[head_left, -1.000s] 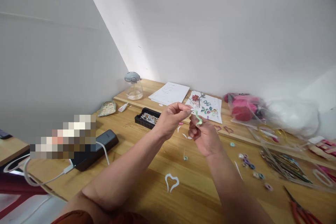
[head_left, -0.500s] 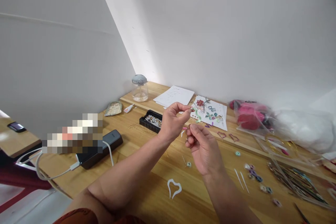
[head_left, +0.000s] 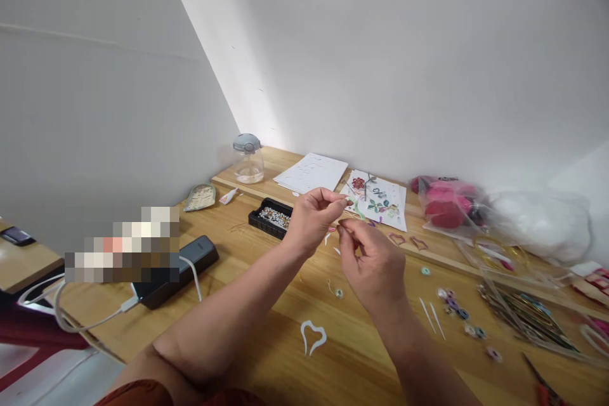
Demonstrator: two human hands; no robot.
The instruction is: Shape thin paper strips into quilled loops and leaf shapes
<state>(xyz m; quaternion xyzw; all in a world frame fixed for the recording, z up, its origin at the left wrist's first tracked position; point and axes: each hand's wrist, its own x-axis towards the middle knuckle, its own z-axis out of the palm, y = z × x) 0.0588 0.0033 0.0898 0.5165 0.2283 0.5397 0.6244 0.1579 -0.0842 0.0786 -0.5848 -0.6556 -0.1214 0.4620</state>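
Observation:
My left hand (head_left: pixel 314 221) is raised over the wooden table, thumb and forefinger pinched on something too small to make out. Just below and to its right, my right hand (head_left: pixel 373 257) has its fingertips pressed together, and what they hold is hidden. A light green curved piece (head_left: pixel 359 208) shows behind the fingertips; whether a hand touches it I cannot tell. Nearer to me a white heart-shaped cutout (head_left: pixel 314 337) lies flat. Beside my left wrist is a black tray (head_left: pixel 266 220) of small silver and gold beads.
Spools of thread (head_left: pixel 454 304), two white sticks (head_left: pixel 432 318) and a bag of long thin tools (head_left: pixel 528 320) lie at the right. Behind are paper sheets (head_left: pixel 311 172), beaded flowers (head_left: pixel 358 184) and a clear jar (head_left: pixel 248 165). A black power bank (head_left: pixel 181 269) with white cables sits left.
My right hand has turned over so its back faces up more, its fingertips now closer together just under the left ones. The whole view has shifted slightly.

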